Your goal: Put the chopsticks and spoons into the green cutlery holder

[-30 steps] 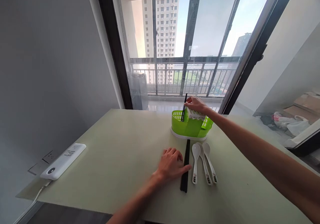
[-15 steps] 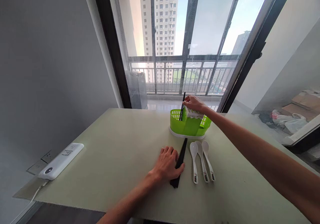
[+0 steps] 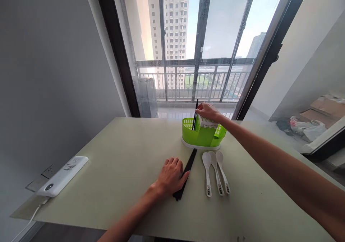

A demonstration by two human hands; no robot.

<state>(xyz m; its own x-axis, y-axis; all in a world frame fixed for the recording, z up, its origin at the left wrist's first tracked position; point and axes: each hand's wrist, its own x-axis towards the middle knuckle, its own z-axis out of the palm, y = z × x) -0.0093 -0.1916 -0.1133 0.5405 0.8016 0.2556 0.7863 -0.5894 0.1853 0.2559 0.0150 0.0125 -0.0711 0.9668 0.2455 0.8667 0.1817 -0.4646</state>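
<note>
The black chopsticks lying on the worktop have swung since a second ago, their near ends now pointing lower left under the left hand, whose fingers lie flat on them. The right hand pinches one upright chopstick in the green caddy at centre. Three white spoons lie right of the pair. One white power strip sits lower left. A balcony window fills the top.

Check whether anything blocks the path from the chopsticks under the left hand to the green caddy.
Nothing visible does. The black chopsticks under the left hand point straight at the green caddy; the white spoons lie beside them.
</note>
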